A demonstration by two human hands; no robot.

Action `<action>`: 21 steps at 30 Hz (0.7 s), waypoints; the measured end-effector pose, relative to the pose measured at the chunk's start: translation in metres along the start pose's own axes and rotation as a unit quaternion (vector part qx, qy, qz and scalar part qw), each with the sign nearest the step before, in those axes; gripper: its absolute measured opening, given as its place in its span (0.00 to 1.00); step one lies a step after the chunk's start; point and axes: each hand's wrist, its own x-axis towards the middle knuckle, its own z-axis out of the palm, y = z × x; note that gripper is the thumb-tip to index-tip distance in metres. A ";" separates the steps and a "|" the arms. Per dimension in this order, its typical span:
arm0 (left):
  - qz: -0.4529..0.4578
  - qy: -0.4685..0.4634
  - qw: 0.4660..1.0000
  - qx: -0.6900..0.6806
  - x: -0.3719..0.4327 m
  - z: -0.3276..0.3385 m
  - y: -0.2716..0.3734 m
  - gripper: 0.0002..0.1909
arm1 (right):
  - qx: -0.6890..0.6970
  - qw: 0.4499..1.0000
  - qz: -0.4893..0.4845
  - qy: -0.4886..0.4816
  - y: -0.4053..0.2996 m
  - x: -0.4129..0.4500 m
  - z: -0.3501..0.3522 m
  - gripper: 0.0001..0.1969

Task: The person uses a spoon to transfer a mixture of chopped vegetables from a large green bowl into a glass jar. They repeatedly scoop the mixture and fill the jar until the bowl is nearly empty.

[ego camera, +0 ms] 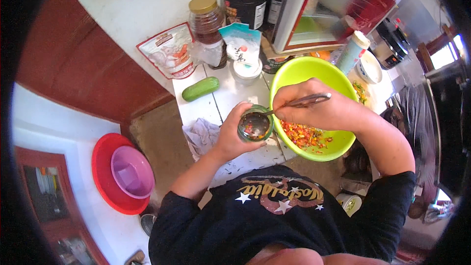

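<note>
A glass jar (pixel 271 129) is held in my left hand (pixel 235 127), its open mouth facing up beside the rim of a lime-green plastic basin (pixel 316 67). My right hand (pixel 312 105) grips a metal spoon (pixel 303 102) by the handle. The bowl of the spoon is at the jar's mouth, with some red and yellow bits on it. Chopped red, orange and yellow peppers (pixel 303 135) lie in the bottom of the basin; my right forearm hides part of its inside.
A green cucumber (pixel 200 89) and a crumpled cloth (pixel 201 134) lie on the white tiled table (pixel 209 112). Behind stand a printed food pouch (pixel 168 51), a gold-lidded jar (pixel 206 18), a small white tub (pixel 247 70) and a glass-fronted cabinet (pixel 298 11). Red (pixel 105 165) and pink (pixel 132 173) basins are at left.
</note>
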 end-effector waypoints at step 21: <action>0.020 0.127 0.973 0.191 -0.019 0.006 -0.026 0.54 | -0.101 0.981 -0.130 0.103 0.031 0.021 0.082 0.07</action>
